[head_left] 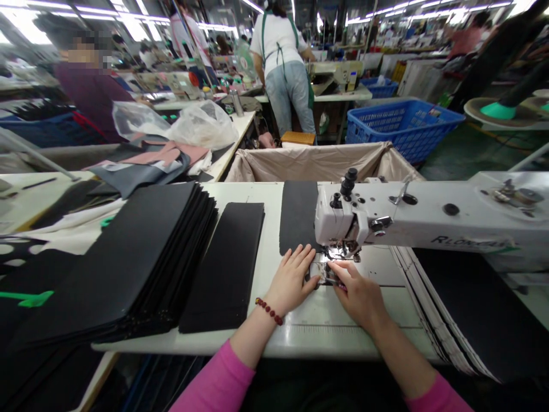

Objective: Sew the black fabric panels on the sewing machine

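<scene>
My left hand (292,273), a beaded bracelet at its wrist, lies flat with fingers stretched out. Its fingertips touch the near edge of a black fabric panel (298,214), which lies partly behind the sewing machine head (334,220). Close by, my right hand (359,294) has its fingers drawn together just in front of the presser foot (341,252). Something small and dark shows under those fingers, too hidden to name. Between both hands is the metal needle plate (318,272).
To the left stand a tall stack of black panels (141,246) and a smaller stack (229,257). More light-edged black panels (467,297) lie right, under the machine arm. Behind the table are a cloth-lined bin (317,157), a blue basket (398,123) and co-workers (281,51).
</scene>
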A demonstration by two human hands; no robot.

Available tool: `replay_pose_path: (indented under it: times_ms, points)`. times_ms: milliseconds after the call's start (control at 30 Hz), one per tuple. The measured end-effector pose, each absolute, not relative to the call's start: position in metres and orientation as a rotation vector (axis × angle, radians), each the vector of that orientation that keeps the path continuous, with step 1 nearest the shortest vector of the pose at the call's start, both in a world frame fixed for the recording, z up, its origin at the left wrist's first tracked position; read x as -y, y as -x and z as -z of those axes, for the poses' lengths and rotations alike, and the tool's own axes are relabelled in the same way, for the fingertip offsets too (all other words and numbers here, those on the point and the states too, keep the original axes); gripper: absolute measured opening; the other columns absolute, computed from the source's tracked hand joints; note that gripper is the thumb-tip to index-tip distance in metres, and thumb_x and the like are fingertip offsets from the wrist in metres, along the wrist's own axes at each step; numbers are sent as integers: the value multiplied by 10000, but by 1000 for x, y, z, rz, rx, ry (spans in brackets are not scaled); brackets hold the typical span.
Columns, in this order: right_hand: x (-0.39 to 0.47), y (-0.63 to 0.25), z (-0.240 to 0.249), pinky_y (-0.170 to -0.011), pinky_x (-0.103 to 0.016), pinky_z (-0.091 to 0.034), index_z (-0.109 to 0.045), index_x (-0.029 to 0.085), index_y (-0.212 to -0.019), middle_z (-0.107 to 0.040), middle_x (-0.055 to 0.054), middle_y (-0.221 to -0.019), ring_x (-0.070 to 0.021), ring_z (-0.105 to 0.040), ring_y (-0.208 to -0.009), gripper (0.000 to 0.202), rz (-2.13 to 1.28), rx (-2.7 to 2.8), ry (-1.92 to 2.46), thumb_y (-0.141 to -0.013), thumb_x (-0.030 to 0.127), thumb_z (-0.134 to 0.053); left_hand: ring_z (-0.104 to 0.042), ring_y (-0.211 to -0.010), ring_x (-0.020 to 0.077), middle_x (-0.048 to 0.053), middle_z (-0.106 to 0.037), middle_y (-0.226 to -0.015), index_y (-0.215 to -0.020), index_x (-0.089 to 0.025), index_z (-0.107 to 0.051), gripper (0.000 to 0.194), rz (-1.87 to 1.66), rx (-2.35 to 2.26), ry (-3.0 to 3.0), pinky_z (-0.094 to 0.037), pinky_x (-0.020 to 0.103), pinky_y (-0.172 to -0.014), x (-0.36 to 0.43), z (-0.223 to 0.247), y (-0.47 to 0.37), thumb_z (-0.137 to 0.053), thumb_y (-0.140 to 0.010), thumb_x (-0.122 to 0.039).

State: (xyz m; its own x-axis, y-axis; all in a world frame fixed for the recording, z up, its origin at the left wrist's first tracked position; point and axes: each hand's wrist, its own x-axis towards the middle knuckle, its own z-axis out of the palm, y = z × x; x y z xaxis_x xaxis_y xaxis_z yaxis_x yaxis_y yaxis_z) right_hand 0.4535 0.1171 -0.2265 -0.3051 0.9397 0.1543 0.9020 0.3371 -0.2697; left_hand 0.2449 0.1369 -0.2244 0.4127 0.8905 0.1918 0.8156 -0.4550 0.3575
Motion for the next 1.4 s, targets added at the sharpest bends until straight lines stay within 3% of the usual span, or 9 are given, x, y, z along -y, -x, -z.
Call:
replay_pose_path:
  times_ms: [333, 733, 867, 967, 1067, 1133, 1233, 1300, 1400]
  points:
    - [-115, -453, 224, -691, -295, -537, -483, 304, -1345, -569, -32, -1283, -181, -661, -868, 490, -163, 2313, 1627, -865, 213, -514, -322, -1389, 244, 81, -415, -1469, -1414, -228, -384, 556, -565, -1506, -2456, -244, 489, -1141, -134, 222, -245, -545, -899, -361]
    - [-113, -450, 218, -701, -272, -506, -522, 297, -1299, -586, -26, -1245, -171, -650, -878, 435, -151, 2282, 1638, -872, 215, -515, -240, -1419, 279, 145, -294, -1524, -1460, -126, -284, 687, -640, -1547, -2495, -269, 464, -1131, -135, 231, -245, -534, -889, -415]
    - [-111, -450, 217, -675, -269, -501, -532, 300, -1290, -595, -28, -1223, -167, -650, -844, 430, -145, 2263, 1643, -868, 218, -518, -372, -1340, 291, 152, -423, -1439, -1406, -130, -387, 624, -619, -1573, -2485, -325, 464, -1086, -133, 222, -245, -545, -886, -438]
    - [-109, -452, 218, -683, -266, -497, -538, 285, -1275, -600, -29, -1211, -170, -646, -876, 397, -152, 2242, 1623, -887, 216, -495, -506, -1182, 298, 139, -562, -1255, -1349, -161, -469, 566, -590, -1597, -2469, -402, 485, -995, -108, 210, -246, -525, -893, -492]
    - [-109, -455, 221, -723, -270, -498, -545, 275, -1254, -604, -27, -1208, -178, -636, -938, 375, -174, 2226, 1591, -893, 196, -485, -485, -1182, 324, 134, -558, -1217, -1363, -189, -463, 687, -515, -1538, -2466, -404, 508, -989, -60, 205, -246, -617, -808, -562]
    - [-110, -457, 222, -755, -276, -499, -556, 264, -1234, -608, -32, -1212, -185, -628, -971, 358, -192, 2219, 1567, -892, 187, -485, -367, -1306, 350, 129, -449, -1382, -1410, -236, -407, 763, -437, -1456, -2490, -356, 523, -1045, -26, 206, -244, -713, -753, -474]
    - [-111, -458, 220, -790, -289, -503, -557, 253, -1237, -608, -39, -1236, -194, -620, -1011, 360, -228, 2227, 1518, -890, 186, -487, -295, -1383, 304, 47, -339, -1507, -1419, -330, -380, 698, -267, -1337, -2518, -335, 493, -1081, 14, 199, -232, -609, -799, -107]
    - [-110, -458, 217, -813, -284, -503, -554, 280, -1248, -601, -13, -1267, -187, -612, -1047, 385, -265, 2259, 1464, -878, 185, -507, -419, -1322, 236, -7, -463, -1434, -1368, -362, -446, 706, -140, -1184, -2488, -369, 433, -1073, 28, 180, -217, -482, -779, 26]
    - [-99, -458, 212, -863, -279, -496, -528, 341, -1291, -557, 38, -1342, -169, -596, -1098, 453, -353, 2365, 1340, -864, 188, -527, -572, -1168, 149, -84, -624, -1251, -1271, -401, -539, 659, 1, -885, -2429, -334, 378, -1117, 35, 131, -187, -455, -777, 27]
